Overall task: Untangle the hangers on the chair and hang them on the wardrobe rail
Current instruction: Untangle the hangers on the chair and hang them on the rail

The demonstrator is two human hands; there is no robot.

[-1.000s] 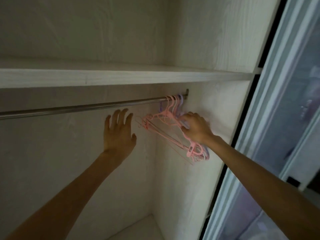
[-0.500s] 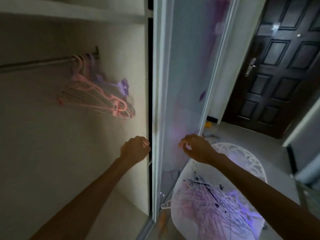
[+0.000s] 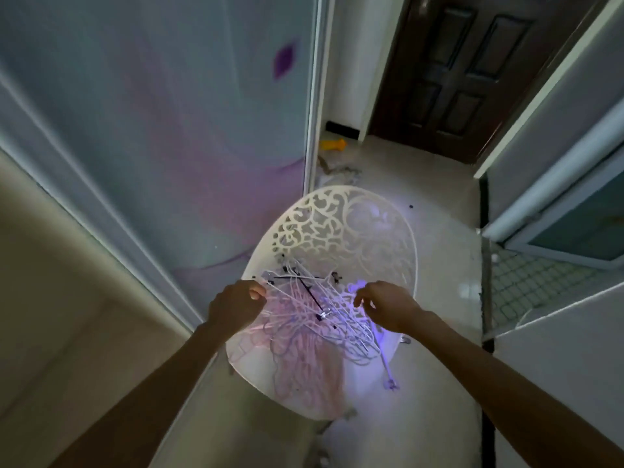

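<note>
Tangled hangers (image 3: 314, 332) heaped on white fretwork chair (image 3: 358, 228) beside sliding wardrobe door (image 3: 162, 136) | open floor (image 3: 439, 251) rightward | left hand (image 3: 236, 307) fingers pinched on hanger, right hand (image 3: 388, 309) curled, empty | view swung down from rail.

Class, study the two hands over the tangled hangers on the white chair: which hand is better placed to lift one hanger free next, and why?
Probably the left hand: its fingers already pinch a white strand at the edge of the pink, white and lilac hanger tangle on the white cut-out chair. The right hand hovers, fingers curled, seemingly gripping nothing.

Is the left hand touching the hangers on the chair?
Touching. The head view shows the left hand pinching a white bar at the edge of the hangers.
</note>
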